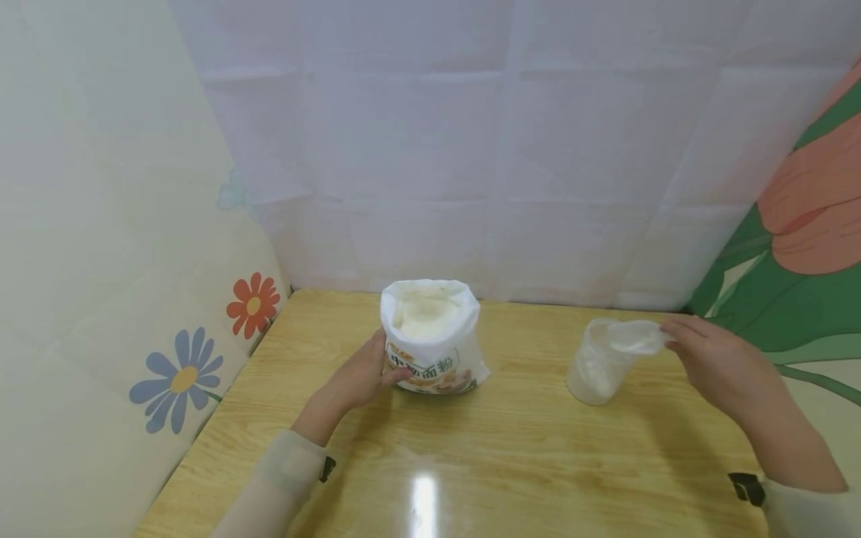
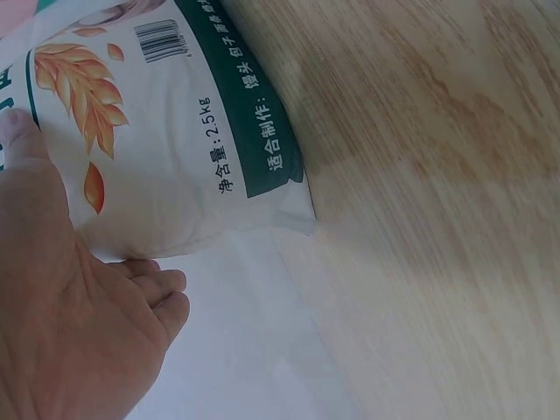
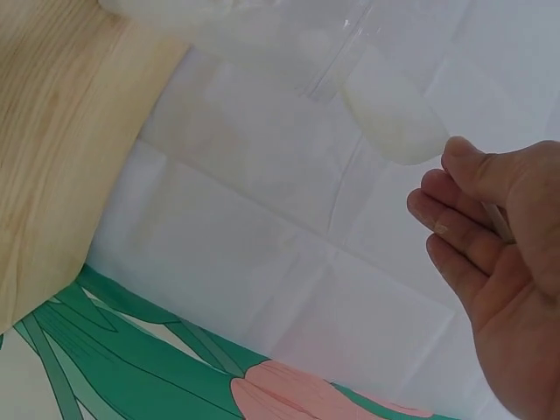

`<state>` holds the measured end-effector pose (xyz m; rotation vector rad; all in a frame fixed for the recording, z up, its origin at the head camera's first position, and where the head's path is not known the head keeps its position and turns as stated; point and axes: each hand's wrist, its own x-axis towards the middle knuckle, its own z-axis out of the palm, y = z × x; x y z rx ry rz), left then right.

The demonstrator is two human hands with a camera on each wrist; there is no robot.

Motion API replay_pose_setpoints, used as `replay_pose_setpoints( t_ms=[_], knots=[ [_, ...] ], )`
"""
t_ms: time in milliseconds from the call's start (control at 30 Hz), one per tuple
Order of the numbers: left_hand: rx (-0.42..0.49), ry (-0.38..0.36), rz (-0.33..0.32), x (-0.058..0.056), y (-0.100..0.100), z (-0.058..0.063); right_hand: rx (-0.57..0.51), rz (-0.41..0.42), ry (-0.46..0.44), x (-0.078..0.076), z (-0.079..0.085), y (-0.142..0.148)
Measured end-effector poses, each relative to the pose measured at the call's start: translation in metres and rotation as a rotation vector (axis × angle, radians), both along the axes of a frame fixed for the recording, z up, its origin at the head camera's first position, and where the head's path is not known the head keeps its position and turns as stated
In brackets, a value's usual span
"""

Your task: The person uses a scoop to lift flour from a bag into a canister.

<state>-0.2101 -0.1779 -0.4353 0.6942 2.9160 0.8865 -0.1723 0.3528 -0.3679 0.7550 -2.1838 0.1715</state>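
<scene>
An open white bag of flour (image 1: 467, 351) stands upright on the table, its pale flour (image 1: 425, 317) visible through the mouth. My left hand (image 1: 358, 373) holds the bag's left side, thumb on the printed front and the other fingers round the side; the left wrist view shows the wheat print and "2.5kg". Farther right stands a clear plastic container (image 1: 580, 377) with some flour in its lower part. Between thumb and fingers, my right hand (image 1: 726, 370) pinches the handle of a translucent scoop (image 3: 394, 114). Its bowl is tilted over the container's rim.
The wooden table (image 1: 511, 463) carries both bag and container near its back edge. Behind them hangs a creased white cloth (image 1: 417, 134). Flower-printed coverings flank the table, with blue and red flowers (image 1: 183, 379) on the left and pink tulips (image 1: 817, 209) on the right.
</scene>
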Motion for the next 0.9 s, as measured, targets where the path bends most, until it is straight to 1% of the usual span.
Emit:
replay_pose_setpoints(
  t_ms=[133, 233, 333, 367, 467, 500, 567, 600, 733, 833, 900],
  knots=[
    [-0.007, 0.001, 0.005, 0.0, 0.0, 0.0, -0.049, -0.021, -0.016, 0.002, -0.004, 0.004],
    [-0.01, 0.002, 0.006, 0.0, 0.0, 0.0, -0.062, -0.029, -0.026, 0.004, -0.005, 0.007],
    [-0.011, 0.0, 0.005, 0.0, 0.0, 0.001, -0.074, -0.037, -0.069, 0.006, -0.003, 0.01],
    [-0.011, -0.001, 0.006, 0.0, 0.0, 0.001, -0.082, -0.049, -0.106, 0.008, -0.002, 0.01],
    [-0.012, -0.004, 0.007, 0.001, 0.0, 0.001, -0.132, -0.1, -0.256, 0.013, 0.002, 0.012],
    [-0.013, -0.004, 0.007, 0.001, 0.0, 0.001, -0.151, -0.12, -0.294, 0.014, 0.003, 0.013],
    [-0.015, -0.007, 0.007, 0.001, 0.0, 0.002, -0.195, -0.157, -0.342, 0.017, 0.004, 0.012],
    [-0.016, -0.007, 0.007, 0.001, 0.0, 0.002, -0.218, -0.163, -0.348, 0.018, 0.005, 0.011],
    [-0.01, -0.006, 0.008, 0.002, 0.001, 0.003, -0.309, -0.136, -0.295, 0.016, 0.004, 0.005],
    [-0.004, -0.001, 0.009, 0.003, 0.001, 0.004, -0.358, -0.113, -0.284, 0.014, 0.005, -0.003],
    [-0.005, 0.0, 0.007, 0.004, 0.001, 0.004, -0.376, -0.111, -0.307, 0.014, 0.008, -0.009]
  ],
)
